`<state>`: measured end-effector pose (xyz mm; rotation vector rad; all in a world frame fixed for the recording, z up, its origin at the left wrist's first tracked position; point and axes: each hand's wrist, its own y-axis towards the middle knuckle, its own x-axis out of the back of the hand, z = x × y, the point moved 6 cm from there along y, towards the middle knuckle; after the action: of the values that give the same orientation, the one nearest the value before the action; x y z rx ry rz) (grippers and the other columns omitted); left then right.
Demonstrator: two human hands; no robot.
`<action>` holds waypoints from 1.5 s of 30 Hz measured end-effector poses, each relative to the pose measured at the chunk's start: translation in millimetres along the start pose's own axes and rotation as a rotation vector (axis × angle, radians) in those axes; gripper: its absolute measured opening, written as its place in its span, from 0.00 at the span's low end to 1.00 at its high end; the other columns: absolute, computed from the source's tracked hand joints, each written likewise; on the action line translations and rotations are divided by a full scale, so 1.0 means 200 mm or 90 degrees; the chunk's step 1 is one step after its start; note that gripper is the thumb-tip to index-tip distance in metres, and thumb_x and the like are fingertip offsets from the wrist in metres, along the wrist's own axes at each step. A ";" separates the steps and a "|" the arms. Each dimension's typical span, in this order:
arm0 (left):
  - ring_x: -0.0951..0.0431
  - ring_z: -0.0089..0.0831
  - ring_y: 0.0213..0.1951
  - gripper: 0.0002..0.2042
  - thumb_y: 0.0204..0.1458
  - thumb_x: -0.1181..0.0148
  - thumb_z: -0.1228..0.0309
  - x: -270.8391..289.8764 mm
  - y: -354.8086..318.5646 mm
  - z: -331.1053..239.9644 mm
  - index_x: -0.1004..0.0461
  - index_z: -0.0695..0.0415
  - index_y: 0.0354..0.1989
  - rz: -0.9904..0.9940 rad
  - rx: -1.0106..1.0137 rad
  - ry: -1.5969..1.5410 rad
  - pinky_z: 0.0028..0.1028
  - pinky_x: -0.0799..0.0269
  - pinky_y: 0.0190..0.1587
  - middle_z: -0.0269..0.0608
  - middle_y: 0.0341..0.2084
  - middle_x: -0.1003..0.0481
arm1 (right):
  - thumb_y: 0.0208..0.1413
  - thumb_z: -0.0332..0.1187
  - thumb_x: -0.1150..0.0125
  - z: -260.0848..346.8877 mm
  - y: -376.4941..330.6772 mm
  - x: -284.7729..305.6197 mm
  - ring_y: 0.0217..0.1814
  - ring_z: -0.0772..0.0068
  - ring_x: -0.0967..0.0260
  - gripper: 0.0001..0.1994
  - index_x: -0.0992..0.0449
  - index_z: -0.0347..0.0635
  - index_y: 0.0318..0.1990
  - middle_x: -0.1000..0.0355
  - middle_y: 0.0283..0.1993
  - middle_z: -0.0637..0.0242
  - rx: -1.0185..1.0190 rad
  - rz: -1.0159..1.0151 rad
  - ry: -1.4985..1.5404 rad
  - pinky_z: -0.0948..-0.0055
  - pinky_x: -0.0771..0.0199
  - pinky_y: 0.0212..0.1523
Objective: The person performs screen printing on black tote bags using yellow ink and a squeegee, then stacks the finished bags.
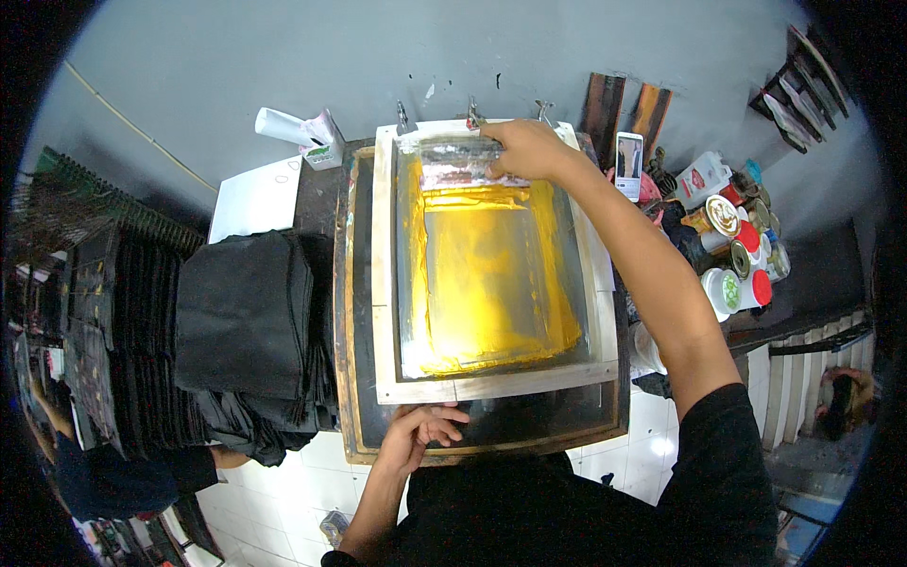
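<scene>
A wooden-framed printing screen (pixel 383 274) lies in front of me, its mesh smeared with yellow ink (pixel 482 283). Toward its far end a stained, pinkish-white squeegee (pixel 453 174) rests across the mesh, a thick ridge of ink along its near side. My right hand (pixel 527 151) reaches over the screen and is closed on the squeegee's right part, its grip partly hidden. Just below the near frame edge is my left hand (pixel 423 433), palm turned inward, fingers loosely bent and apart, holding nothing. Beneath the screen is a dark board (pixel 529 416) with a worn wooden border.
Stacked black fabric pieces (pixel 244 317) stand at the left, by a white board (pixel 255 200). Metal clamps (pixel 473 113) line the screen's far edge. At the right are a phone (pixel 628 163) and several ink tubs (pixel 722 291). Another person's sleeve (pixel 118 482) shows at lower left.
</scene>
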<state>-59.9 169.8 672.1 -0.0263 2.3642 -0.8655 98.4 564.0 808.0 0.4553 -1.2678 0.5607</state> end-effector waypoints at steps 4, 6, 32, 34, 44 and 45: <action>0.16 0.35 0.26 0.16 0.59 0.50 0.71 -0.08 -0.04 -0.02 0.25 0.72 0.48 -0.011 0.078 -0.038 0.25 0.22 0.27 0.58 0.34 0.17 | 0.49 0.43 0.31 -0.01 0.05 -0.05 0.51 0.46 0.22 0.27 0.23 0.43 0.57 0.20 0.48 0.48 -0.009 0.016 -0.061 0.51 0.24 0.53; 0.17 0.33 0.24 0.16 0.59 0.49 0.70 -0.08 -0.07 -0.08 0.24 0.71 0.47 0.106 0.090 0.032 0.23 0.24 0.24 0.55 0.30 0.17 | 0.50 0.47 0.31 0.01 0.00 -0.09 0.49 0.47 0.22 0.26 0.24 0.43 0.53 0.20 0.43 0.51 -0.023 -0.030 -0.072 0.51 0.25 0.50; 0.22 0.43 0.52 0.15 0.49 0.29 0.69 -0.45 0.12 -0.67 0.19 0.59 0.45 -0.068 -0.570 0.976 0.41 0.41 0.64 0.47 0.43 0.19 | 0.47 0.39 0.31 0.59 -1.03 -0.33 0.38 0.56 0.24 0.16 0.28 0.43 0.38 0.26 0.36 0.60 0.054 -0.120 -0.026 0.56 0.24 0.36; 0.22 0.38 0.53 0.13 0.50 0.30 0.72 -0.45 0.02 -0.59 0.18 0.58 0.45 -0.050 -0.566 0.984 0.42 0.44 0.65 0.44 0.44 0.18 | 0.45 0.37 0.32 0.64 -1.14 -0.35 0.38 0.57 0.24 0.15 0.28 0.43 0.38 0.26 0.36 0.61 0.061 -0.126 -0.040 0.57 0.24 0.36; 0.59 0.54 0.78 0.54 0.44 0.26 0.43 -0.04 -0.10 -0.33 0.47 0.60 0.75 -0.252 -0.747 1.196 0.61 0.76 0.74 0.59 0.75 0.51 | 0.49 0.32 0.40 0.69 -1.28 -0.33 0.43 0.60 0.24 0.12 0.25 0.44 0.43 0.25 0.40 0.63 0.083 -0.194 -0.029 0.60 0.25 0.47; 0.60 0.53 0.78 0.55 0.44 0.26 0.42 -0.04 -0.13 -0.33 0.49 0.59 0.75 -0.257 -0.820 1.198 0.61 0.76 0.74 0.59 0.75 0.51 | 0.49 0.32 0.40 0.70 -1.30 -0.28 0.44 0.60 0.24 0.12 0.24 0.44 0.43 0.25 0.42 0.63 0.083 -0.233 -0.022 0.60 0.26 0.48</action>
<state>-94.6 189.4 730.5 -0.3288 4.1596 1.4798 143.8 268.3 783.2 0.7897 -1.1490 0.3268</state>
